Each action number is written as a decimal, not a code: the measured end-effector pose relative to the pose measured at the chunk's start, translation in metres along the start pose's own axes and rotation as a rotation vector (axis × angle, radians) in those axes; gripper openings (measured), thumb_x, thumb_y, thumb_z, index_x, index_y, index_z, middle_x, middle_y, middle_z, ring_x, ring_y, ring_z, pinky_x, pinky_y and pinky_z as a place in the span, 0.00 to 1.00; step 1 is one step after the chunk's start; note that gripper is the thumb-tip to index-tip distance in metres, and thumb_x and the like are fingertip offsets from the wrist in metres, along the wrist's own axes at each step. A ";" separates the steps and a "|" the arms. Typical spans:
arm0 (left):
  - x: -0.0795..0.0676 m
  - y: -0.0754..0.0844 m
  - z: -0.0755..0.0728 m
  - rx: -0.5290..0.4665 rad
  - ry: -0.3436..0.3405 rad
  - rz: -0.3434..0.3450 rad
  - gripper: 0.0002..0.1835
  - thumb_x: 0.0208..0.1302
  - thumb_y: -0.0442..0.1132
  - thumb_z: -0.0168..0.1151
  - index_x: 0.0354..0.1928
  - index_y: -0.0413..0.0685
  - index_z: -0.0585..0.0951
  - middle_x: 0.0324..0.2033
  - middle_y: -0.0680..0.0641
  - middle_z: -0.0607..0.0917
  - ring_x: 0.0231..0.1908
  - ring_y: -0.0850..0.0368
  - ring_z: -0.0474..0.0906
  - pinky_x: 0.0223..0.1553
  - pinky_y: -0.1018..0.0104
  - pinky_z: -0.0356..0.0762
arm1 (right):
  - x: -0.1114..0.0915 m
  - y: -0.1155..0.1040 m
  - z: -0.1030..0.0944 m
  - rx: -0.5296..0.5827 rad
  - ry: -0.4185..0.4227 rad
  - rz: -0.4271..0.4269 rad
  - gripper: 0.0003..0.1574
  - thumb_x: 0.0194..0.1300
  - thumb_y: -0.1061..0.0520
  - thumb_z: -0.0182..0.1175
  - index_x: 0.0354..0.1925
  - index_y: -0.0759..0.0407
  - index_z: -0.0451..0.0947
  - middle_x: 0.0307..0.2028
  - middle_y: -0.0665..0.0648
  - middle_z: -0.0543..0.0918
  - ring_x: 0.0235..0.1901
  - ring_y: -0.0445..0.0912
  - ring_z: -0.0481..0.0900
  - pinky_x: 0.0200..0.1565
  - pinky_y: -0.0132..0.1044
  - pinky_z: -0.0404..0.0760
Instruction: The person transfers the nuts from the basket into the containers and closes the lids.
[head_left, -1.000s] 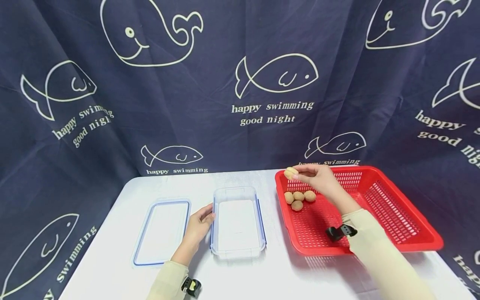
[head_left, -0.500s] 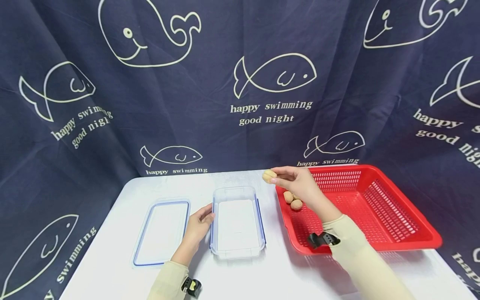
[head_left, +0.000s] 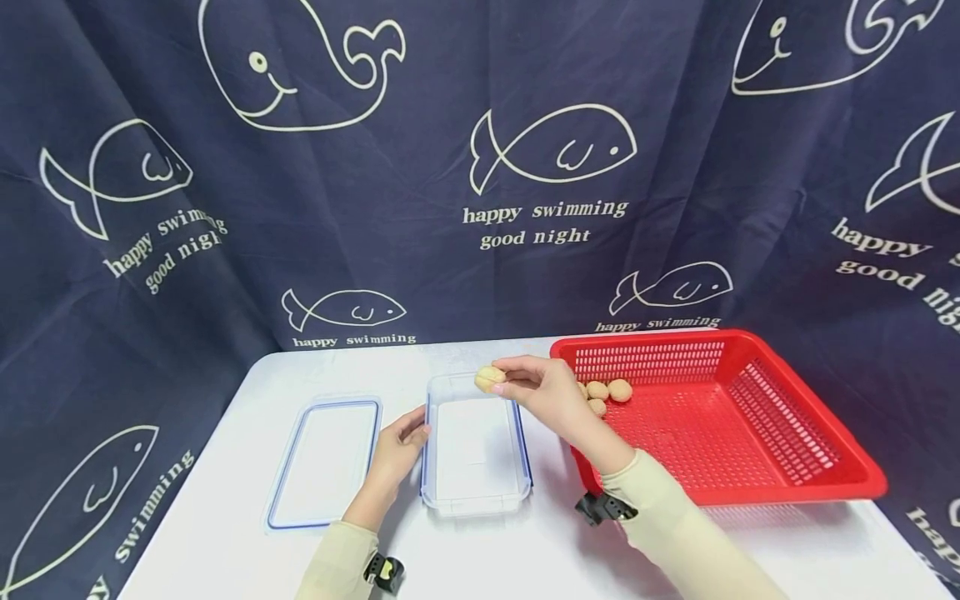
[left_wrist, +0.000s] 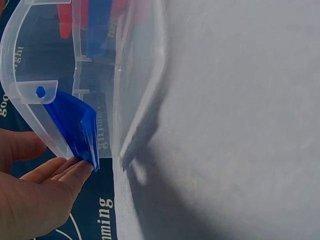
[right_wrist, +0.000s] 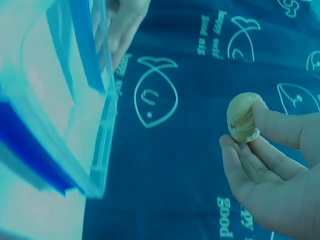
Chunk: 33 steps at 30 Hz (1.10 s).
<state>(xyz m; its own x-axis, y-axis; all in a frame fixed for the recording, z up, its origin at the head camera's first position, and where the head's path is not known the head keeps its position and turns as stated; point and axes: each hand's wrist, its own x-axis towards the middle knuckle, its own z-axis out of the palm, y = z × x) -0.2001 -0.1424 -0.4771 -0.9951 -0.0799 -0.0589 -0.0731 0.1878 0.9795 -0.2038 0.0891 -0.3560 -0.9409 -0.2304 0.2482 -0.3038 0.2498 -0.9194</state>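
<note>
My right hand (head_left: 551,398) pinches a tan walnut (head_left: 489,379) between thumb and fingertips. In the head view it overlaps the back right part of the clear plastic food container (head_left: 480,502), which has blue side clips. The right wrist view shows the walnut (right_wrist: 242,117) with its seam, beside the container wall. My left hand (head_left: 397,450) holds the container's left side, its fingertips at the blue clip (left_wrist: 75,125) in the left wrist view. No walnut shows inside the container. Several walnuts (head_left: 619,390) lie in the red basket (head_left: 750,492), partly hidden by my right hand.
A clear lid with a blue seal (head_left: 322,462) lies flat on the white table (head_left: 225,500), left of my left hand. The perforated red basket stands at the right. A dark blue curtain (head_left: 450,275) with fish drawings hangs behind the table.
My right hand has carried the walnut leftward from above the red basket to the container's back right part. My left hand has stayed at the container's left side.
</note>
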 end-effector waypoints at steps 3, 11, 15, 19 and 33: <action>0.000 0.000 0.000 0.002 0.000 0.000 0.21 0.60 0.35 0.54 0.57 0.43 0.70 0.53 0.41 0.74 0.53 0.51 0.71 0.52 0.68 0.70 | -0.002 0.000 0.013 0.004 0.011 -0.008 0.20 0.46 0.63 0.67 0.42 0.63 0.79 0.37 0.60 0.82 0.34 0.46 0.81 0.37 0.32 0.81; -0.001 0.001 0.002 0.009 -0.004 0.015 0.21 0.61 0.35 0.54 0.57 0.42 0.70 0.53 0.40 0.74 0.53 0.50 0.71 0.53 0.65 0.70 | -0.013 0.015 0.044 -0.052 0.032 0.003 0.18 0.45 0.64 0.67 0.39 0.64 0.80 0.32 0.59 0.83 0.31 0.46 0.81 0.33 0.28 0.81; -0.001 0.002 0.001 0.025 0.005 0.008 0.21 0.60 0.35 0.54 0.57 0.42 0.70 0.53 0.40 0.74 0.53 0.50 0.71 0.52 0.65 0.70 | -0.016 0.021 0.054 -0.072 0.030 0.015 0.18 0.46 0.63 0.67 0.39 0.63 0.80 0.32 0.59 0.83 0.31 0.45 0.81 0.31 0.27 0.80; 0.000 0.002 0.001 0.040 0.012 0.010 0.21 0.60 0.35 0.54 0.57 0.43 0.70 0.52 0.40 0.74 0.52 0.50 0.71 0.52 0.65 0.71 | -0.021 0.025 0.064 -0.085 0.016 0.035 0.18 0.46 0.61 0.67 0.39 0.63 0.80 0.33 0.59 0.83 0.31 0.45 0.81 0.30 0.26 0.80; 0.001 -0.001 -0.002 0.033 0.002 0.008 0.21 0.61 0.37 0.54 0.57 0.45 0.70 0.53 0.41 0.74 0.53 0.51 0.71 0.54 0.64 0.69 | -0.023 0.068 0.092 -0.183 0.003 0.069 0.16 0.44 0.59 0.68 0.35 0.64 0.81 0.26 0.55 0.83 0.24 0.40 0.77 0.25 0.24 0.76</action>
<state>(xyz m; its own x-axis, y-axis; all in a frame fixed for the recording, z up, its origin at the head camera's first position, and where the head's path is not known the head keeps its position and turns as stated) -0.2009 -0.1443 -0.4783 -0.9954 -0.0807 -0.0508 -0.0676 0.2203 0.9731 -0.1886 0.0248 -0.4521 -0.9608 -0.2039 0.1876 -0.2602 0.4317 -0.8637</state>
